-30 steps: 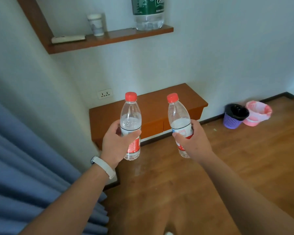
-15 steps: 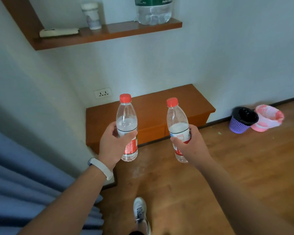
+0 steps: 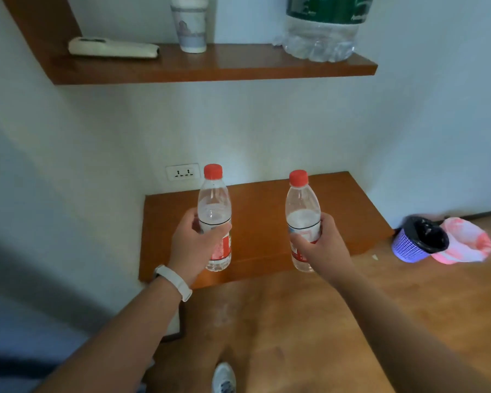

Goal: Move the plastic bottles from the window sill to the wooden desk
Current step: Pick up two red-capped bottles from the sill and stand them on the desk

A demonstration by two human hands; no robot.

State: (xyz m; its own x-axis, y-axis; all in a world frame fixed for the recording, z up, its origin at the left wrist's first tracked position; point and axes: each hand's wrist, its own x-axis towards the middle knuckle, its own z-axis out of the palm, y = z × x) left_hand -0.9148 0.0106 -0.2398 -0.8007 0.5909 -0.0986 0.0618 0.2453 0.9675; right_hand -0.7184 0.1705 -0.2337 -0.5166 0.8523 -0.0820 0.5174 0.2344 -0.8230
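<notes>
Red-capped plastic water bottles stand upright in both your grips: your left hand is wrapped around the label of the left bottle, your right hand around the right bottle. Both bottles hang in the air over the wooden desk, their bases below your fingers and not touching it.

You can't read any text. Large bottle on shelf: green label, white lettering cut off and blurred. Small bottles' red labels illegible.
</notes>
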